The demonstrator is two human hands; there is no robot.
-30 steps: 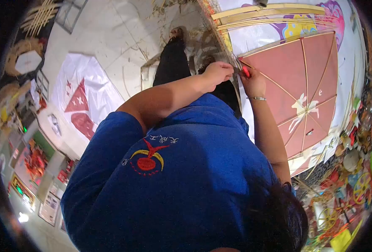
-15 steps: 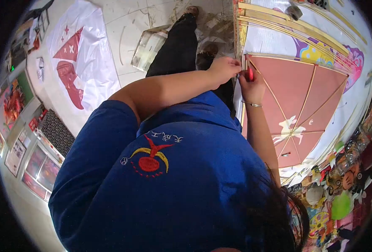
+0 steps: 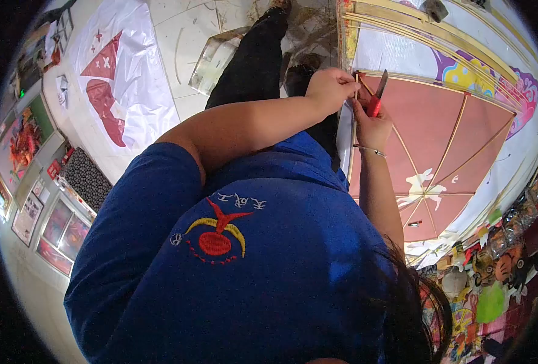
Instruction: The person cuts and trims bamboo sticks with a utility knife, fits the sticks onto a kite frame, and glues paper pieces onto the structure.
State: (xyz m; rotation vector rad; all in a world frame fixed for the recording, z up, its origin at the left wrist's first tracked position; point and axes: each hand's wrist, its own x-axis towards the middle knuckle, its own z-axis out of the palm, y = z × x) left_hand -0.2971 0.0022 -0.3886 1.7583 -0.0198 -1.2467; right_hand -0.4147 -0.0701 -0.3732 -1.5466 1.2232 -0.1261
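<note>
Best angle the red-handled, metal-bladed knife (image 3: pixel 374 107), clamped in the right hand's (image 3: pixel 373 126) fingers, away from the dusty-pink, tan-ribbed polygonal panel (image 3: pixel 430 130) on the right-side counter (image 3: pixel 373 53), while the left hand's (image 3: pixel 331 92) fingers, their grip unclear, meet the panel's far left corner.

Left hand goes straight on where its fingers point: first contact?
Likely the thin stick at the corner of the pink sheet; depth is unclear, so the left hand may already touch it.
</note>
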